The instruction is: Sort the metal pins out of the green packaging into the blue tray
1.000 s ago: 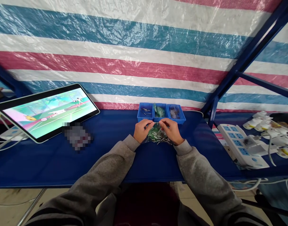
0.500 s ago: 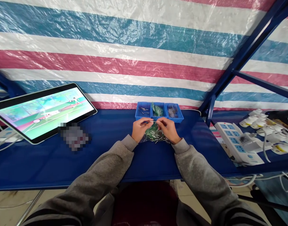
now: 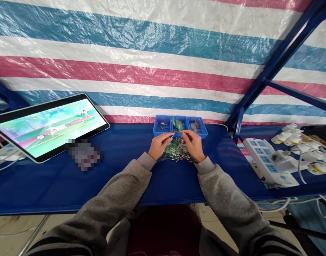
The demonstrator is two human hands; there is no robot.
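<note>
My left hand [image 3: 158, 145] is closed in a pinch, with the pale tip of a thin metal pin [image 3: 172, 136] showing at its fingertips. Across a small gap, the thumb and fingers of my right hand [image 3: 194, 145] are pinched together; what they hold, if anything, is too small to make out. Below and between both hands lies a pile of loose metal pins and green pieces [image 3: 178, 152], partly on clear plastic. Just beyond my fingers sits a blue tray [image 3: 163, 133] with three compartments: metal pins at left, green pieces [image 3: 178, 125] in the middle, translucent pieces [image 3: 195, 126] at right.
A tablet [image 3: 56, 128] playing a cartoon leans at the left of the blue table [image 3: 120, 142], near a blurred-out item [image 3: 85, 155]. On the right are a white power strip [image 3: 267, 161], several white plugs or bottles and a blue metal frame [image 3: 259, 85]. Striped sheeting hangs behind.
My fingertips have moved apart; the thin pin that spanned both hands now shows only at the left fingertips. My right hand has shifted slightly to the right.
</note>
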